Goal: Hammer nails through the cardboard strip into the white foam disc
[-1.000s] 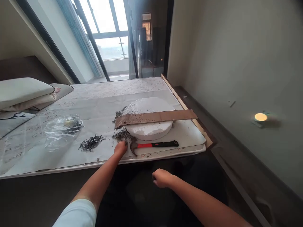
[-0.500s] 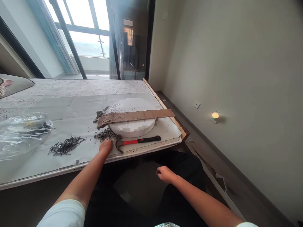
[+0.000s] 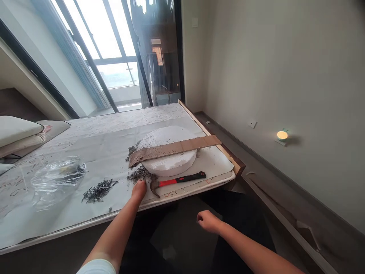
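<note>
My left hand (image 3: 138,189) rests on the white-covered board (image 3: 85,152) near its front edge, fingers curled by a grey crumbly heap (image 3: 138,174); whether it holds any is hidden. Just right of it lies a hammer (image 3: 178,179) with a red and black handle. Behind stands a round white foam disc (image 3: 169,151) with a perforated brown wooden strip (image 3: 173,148) laid across it. My right hand (image 3: 208,221) hangs as a loose fist over my dark lap, holding nothing I can see.
A pile of dark nails (image 3: 98,189) and a crumpled clear plastic bag (image 3: 57,177) lie left of my left hand. Pillows (image 3: 19,131) sit at far left. A glowing night light (image 3: 282,135) is on the right wall. Windows lie behind.
The view swung right, then back left and up. My left hand stays at the grey heap by the hammer head; my right hand stays over my lap.
</note>
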Motion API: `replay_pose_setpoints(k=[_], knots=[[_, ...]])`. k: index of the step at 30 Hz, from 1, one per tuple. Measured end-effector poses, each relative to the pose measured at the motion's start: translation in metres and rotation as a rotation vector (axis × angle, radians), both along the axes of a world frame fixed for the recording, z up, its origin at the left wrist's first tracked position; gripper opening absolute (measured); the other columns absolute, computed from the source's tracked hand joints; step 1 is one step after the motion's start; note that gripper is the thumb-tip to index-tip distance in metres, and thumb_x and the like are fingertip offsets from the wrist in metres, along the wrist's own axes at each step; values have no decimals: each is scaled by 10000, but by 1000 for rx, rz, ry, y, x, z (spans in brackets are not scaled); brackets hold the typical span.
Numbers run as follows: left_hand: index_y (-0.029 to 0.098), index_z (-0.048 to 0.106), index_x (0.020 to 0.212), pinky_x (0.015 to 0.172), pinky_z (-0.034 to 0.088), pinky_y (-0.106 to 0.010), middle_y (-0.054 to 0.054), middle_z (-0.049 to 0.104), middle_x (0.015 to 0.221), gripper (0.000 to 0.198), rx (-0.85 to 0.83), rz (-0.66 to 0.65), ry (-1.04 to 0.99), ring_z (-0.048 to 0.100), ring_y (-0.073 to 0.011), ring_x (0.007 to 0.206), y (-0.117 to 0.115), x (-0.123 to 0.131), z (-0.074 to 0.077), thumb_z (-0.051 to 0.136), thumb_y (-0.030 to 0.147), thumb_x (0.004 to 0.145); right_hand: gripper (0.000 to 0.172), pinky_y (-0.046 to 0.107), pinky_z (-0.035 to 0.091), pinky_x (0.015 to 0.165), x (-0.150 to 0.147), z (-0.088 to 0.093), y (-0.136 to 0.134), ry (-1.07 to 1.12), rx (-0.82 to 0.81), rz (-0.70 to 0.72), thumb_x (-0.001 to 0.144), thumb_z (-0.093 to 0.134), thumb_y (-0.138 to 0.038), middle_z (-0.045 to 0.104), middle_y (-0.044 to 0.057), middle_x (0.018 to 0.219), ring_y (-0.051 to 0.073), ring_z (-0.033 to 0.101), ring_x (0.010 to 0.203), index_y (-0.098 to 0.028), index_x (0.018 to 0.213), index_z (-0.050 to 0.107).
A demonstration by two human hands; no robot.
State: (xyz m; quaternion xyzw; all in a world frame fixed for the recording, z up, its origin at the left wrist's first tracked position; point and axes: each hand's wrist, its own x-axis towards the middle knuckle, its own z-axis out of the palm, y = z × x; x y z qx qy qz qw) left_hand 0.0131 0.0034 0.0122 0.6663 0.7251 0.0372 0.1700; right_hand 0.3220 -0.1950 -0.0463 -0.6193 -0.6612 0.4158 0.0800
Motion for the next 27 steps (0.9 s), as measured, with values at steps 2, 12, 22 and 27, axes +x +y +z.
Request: replay_pose_setpoints(k=[2,12,22,27], knots=[[154,605,838,858,417,-340,-138,559,1069,172,4,-43,112,552,-280,996,4,-2,0,437,175,809,297,211,415,684,-4,-2,6,30,-7,1,702,465,-86,712,65,903,165,633,855,-164,851,710],[168,667,898,843,417,-305,-103,654,927,196,32,-43,65,580,-257,960,19,-20,-5,562,210,739,294,206,372,519,-10,-21,7,99,-143,-64,697,441,-89,692,44,705,148,609,634,-153,805,707],[186,677,830,726,446,-260,-61,698,807,189,55,178,-95,628,-230,860,25,-34,-8,672,292,674,258,213,346,496,-5,-33,2,100,-195,-98,668,436,-59,630,18,586,144,582,564,-156,659,676],[163,677,799,618,429,-235,-51,698,730,187,41,216,-103,640,-206,769,23,-38,-5,665,304,677,253,202,340,464,-6,-13,-1,164,-202,-100,698,425,-89,612,11,584,121,553,518,-147,740,667]])
